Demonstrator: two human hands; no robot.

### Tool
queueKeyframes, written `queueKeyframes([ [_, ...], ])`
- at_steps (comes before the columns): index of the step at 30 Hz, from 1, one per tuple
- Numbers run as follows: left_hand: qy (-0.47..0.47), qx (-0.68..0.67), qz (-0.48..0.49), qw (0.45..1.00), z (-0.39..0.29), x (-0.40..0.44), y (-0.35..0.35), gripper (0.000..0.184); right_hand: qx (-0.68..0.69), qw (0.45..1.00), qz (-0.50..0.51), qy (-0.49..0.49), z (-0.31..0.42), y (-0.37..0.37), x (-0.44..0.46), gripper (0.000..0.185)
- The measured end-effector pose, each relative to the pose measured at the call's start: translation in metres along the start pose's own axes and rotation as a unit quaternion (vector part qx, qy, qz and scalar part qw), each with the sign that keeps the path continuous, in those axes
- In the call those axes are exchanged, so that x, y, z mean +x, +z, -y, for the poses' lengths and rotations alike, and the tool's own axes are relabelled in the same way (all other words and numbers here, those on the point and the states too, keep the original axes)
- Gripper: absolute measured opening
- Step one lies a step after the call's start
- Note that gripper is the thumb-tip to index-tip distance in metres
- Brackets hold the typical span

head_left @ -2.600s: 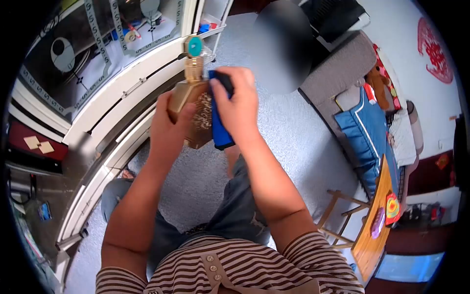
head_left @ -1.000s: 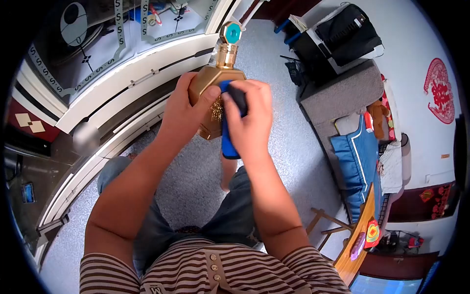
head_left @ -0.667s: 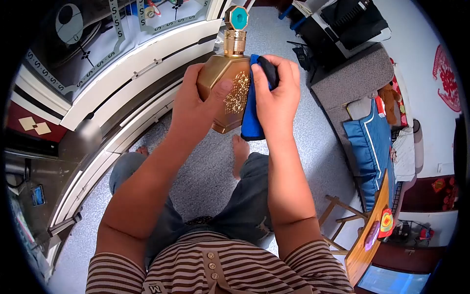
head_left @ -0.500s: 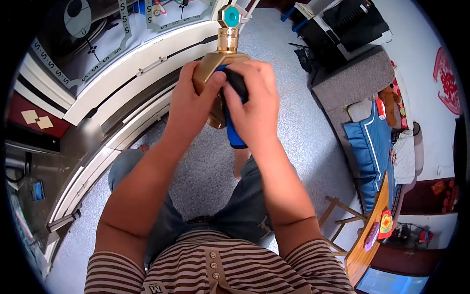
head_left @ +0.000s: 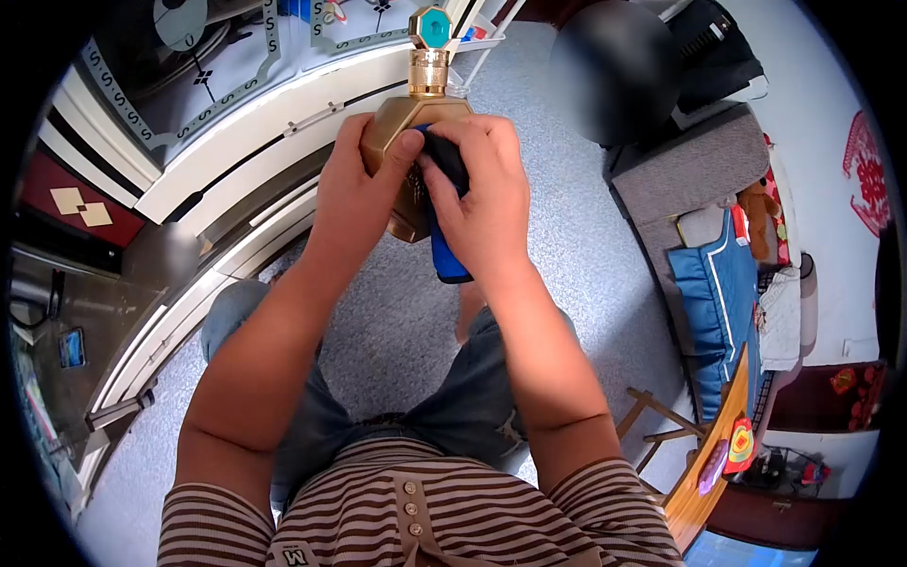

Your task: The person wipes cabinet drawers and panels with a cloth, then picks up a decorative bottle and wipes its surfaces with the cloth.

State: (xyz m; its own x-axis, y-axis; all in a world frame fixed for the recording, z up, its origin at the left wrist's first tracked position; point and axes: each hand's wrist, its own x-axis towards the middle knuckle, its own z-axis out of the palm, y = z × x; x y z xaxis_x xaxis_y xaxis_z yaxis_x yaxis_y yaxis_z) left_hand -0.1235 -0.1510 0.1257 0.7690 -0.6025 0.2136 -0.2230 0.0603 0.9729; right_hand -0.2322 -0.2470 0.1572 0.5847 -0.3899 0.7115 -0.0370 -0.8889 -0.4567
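A gold bottle (head_left: 409, 219) with faceted sides and a turquoise octagonal stopper (head_left: 436, 28) is held up in front of me, its neck pointing away. My left hand (head_left: 364, 180) grips it along the left side, thumb across the front. My right hand (head_left: 482, 180) is closed on a blue and black cloth (head_left: 448, 257), which lies against the bottle's right side. The cloth's blue end hangs below my fingers. Part of the bottle's body is hidden behind both hands and the cloth.
A white cabinet (head_left: 255, 137) with glass panels curves along the left. At the right stand a grey sofa (head_left: 694, 156) with a blue cushion (head_left: 709, 312) and a wooden table (head_left: 704, 482). Speckled floor (head_left: 605, 255) stretches between them.
The bottle, the cloth and both hands have shifted slightly left in view, while the background has moved a little too. My grip on the bottle and cloth looks much the same.
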Motion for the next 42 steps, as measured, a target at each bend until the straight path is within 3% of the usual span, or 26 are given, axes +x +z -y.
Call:
queueKeyframes([
  [4,0.02,-0.007,-0.004,1.0,-0.001,0.0,-0.003,0.065,-0.061,0.997,-0.057,-0.003,-0.023,-0.002,0.012,0.025],
  [7,0.037,-0.024,0.007,0.999,-0.002,-0.002,-0.002,0.066,-0.041,0.989,-0.07,0.123,-0.036,-0.008,0.017,0.022],
  [9,0.05,-0.029,0.009,0.998,-0.002,-0.002,-0.002,0.066,-0.047,0.991,-0.078,0.098,-0.035,-0.004,0.017,0.022],
  [11,0.038,-0.013,-0.002,0.999,-0.004,-0.001,-0.005,0.065,-0.054,0.995,-0.089,-0.005,-0.024,0.004,0.014,0.024],
  [13,0.035,-0.007,-0.01,0.999,0.0,0.003,-0.007,0.065,-0.02,0.999,-0.038,-0.032,-0.008,0.01,0.009,0.028],
  [16,0.023,-0.001,-0.016,1.0,-0.002,0.004,-0.009,0.064,0.002,1.0,-0.005,-0.024,0.003,0.011,0.006,0.029],
  [19,0.015,-0.005,-0.008,1.0,-0.004,0.002,-0.007,0.063,-0.038,0.998,-0.045,-0.011,-0.014,0.006,0.014,0.025],
  [22,0.026,-0.011,-0.002,1.0,-0.003,0.0,-0.003,0.063,-0.051,0.992,-0.069,0.093,-0.028,-0.002,0.019,0.022],
  [25,0.044,-0.016,-0.003,0.999,-0.001,0.0,-0.001,0.064,-0.057,0.993,-0.077,0.065,-0.026,0.0,0.015,0.023],
  [27,0.051,-0.018,-0.004,0.999,-0.001,0.002,-0.001,0.064,-0.039,0.997,-0.062,-0.013,-0.018,0.005,0.012,0.026],
  [30,-0.003,-0.012,0.004,1.0,-0.003,0.005,-0.003,0.064,-0.005,1.0,-0.006,-0.009,0.001,0.005,0.005,0.026],
  [33,0.013,-0.033,0.013,0.999,-0.002,0.005,-0.002,0.065,-0.031,0.998,-0.046,-0.008,-0.01,-0.001,0.01,0.026],
  [38,0.021,-0.033,0.032,0.999,-0.004,-0.001,0.006,0.067,-0.054,0.989,-0.076,0.111,-0.036,-0.015,0.015,0.023],
  [39,0.021,-0.033,0.033,0.999,-0.003,-0.001,0.007,0.067,-0.055,0.989,-0.076,0.112,-0.034,-0.015,0.014,0.023],
  [42,0.038,-0.043,0.02,0.998,-0.001,0.001,0.008,0.068,-0.056,0.996,-0.074,-0.006,-0.022,-0.006,0.009,0.026],
])
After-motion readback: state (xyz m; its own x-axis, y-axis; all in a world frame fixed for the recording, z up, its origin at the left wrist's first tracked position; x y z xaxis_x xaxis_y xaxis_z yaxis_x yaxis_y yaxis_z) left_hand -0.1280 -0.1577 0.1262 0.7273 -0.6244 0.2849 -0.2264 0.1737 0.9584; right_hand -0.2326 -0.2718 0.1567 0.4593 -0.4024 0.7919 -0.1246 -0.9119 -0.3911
